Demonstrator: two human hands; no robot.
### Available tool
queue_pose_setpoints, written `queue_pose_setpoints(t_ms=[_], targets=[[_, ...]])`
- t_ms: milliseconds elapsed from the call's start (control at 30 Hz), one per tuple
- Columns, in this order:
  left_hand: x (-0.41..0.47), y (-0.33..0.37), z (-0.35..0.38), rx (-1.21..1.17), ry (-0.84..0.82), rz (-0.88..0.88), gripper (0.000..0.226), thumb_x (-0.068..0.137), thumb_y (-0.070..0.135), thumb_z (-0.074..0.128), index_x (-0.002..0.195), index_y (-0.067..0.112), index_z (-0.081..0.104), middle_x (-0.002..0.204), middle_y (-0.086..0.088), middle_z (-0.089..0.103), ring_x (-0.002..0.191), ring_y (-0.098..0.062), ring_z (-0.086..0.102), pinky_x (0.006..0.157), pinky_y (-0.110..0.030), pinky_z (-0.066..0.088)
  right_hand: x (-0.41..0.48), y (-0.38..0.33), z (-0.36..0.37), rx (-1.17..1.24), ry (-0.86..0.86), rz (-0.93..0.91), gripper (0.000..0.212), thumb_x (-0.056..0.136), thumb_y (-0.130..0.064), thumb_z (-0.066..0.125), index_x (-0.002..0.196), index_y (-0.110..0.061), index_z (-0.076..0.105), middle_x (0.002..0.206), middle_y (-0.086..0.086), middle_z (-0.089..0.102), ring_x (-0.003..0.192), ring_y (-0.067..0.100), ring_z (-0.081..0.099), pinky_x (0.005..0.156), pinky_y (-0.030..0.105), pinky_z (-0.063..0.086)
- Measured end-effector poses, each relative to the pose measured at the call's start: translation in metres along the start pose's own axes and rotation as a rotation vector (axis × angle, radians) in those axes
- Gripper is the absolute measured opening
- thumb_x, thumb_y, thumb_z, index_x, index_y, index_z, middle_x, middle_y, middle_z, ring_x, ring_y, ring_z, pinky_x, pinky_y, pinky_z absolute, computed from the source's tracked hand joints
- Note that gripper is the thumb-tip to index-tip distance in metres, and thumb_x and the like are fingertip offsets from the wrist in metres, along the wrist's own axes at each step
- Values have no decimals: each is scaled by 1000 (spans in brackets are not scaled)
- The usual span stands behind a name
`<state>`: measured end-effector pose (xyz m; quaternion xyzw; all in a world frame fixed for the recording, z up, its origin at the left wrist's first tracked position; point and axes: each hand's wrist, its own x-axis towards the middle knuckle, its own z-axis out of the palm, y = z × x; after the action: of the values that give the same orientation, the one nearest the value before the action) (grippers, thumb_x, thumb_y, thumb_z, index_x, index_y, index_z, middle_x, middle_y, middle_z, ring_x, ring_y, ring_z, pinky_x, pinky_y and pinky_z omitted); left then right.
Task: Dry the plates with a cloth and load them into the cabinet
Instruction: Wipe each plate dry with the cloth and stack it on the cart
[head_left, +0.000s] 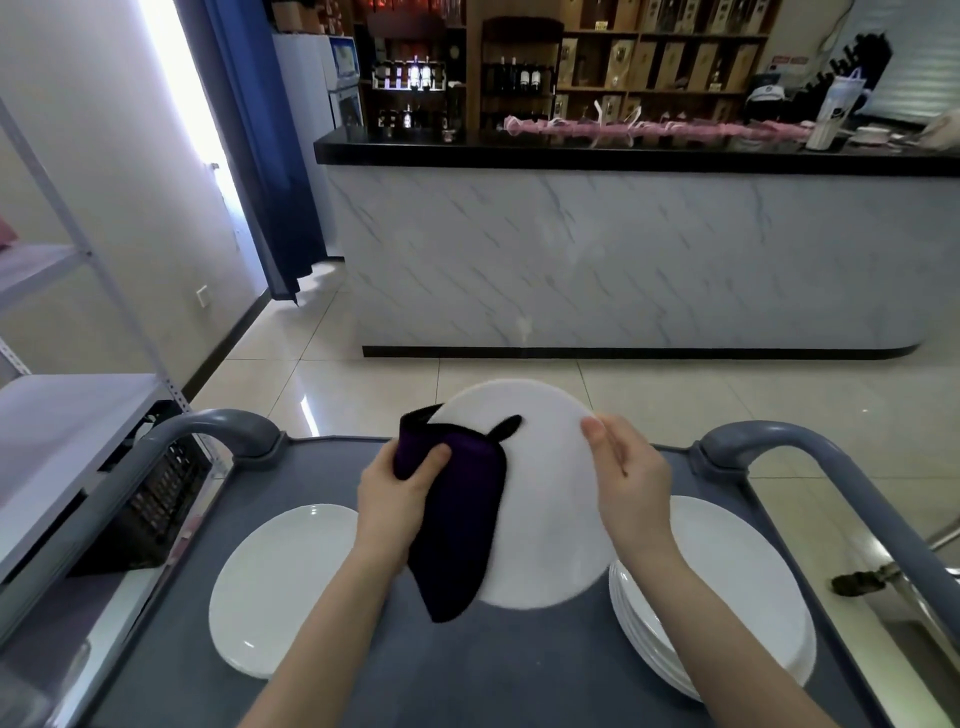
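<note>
Seen from the head: grips a dark purple cloth (462, 519) in the left hand (402, 488), laid against the left side of a white plate (545, 493) held tilted above the grey cart (519, 670). Clasps that plate's right rim with the right hand (631, 467). Below the left grip, a single plate (275, 587); below the right grip, a stack of plates (737, 582).

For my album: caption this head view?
Left hand holds a dark purple cloth against a raised white plate; right hand steadies its rim.

Bare hands (397, 486), forearms (332, 618) seemingly sleeveless
</note>
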<state>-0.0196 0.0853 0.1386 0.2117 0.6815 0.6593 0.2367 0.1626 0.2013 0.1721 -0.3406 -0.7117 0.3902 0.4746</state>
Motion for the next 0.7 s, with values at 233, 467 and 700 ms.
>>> queue_pose_setpoints(t_ms=[233,467,700], targets=[[-43,-22,39,-395,64,-259,19,91,34,69,105,21,69,96,3,77,89,-14,73,77,-33,60,-13,-8,38,179,380,228,21,106,-35,39,94,-25,53,74,-20,59,68,-4,51,62,9,40],[-15,-4,-14,-46,11,36,8,88,30,72,95,28,70,89,7,75,87,-14,71,76,-36,58,1,12,-10,100,-124,122,28,88,-50,53,112,-37,53,101,-35,64,91,-4,63,81,28,50],[-1,20,-29,574,-351,371,20,84,36,73,90,47,58,83,29,64,81,8,59,65,-5,41,31,-14,-1,-443,-686,-201,19,92,-56,51,98,-39,57,86,-17,62,80,-3,54,73,26,40]])
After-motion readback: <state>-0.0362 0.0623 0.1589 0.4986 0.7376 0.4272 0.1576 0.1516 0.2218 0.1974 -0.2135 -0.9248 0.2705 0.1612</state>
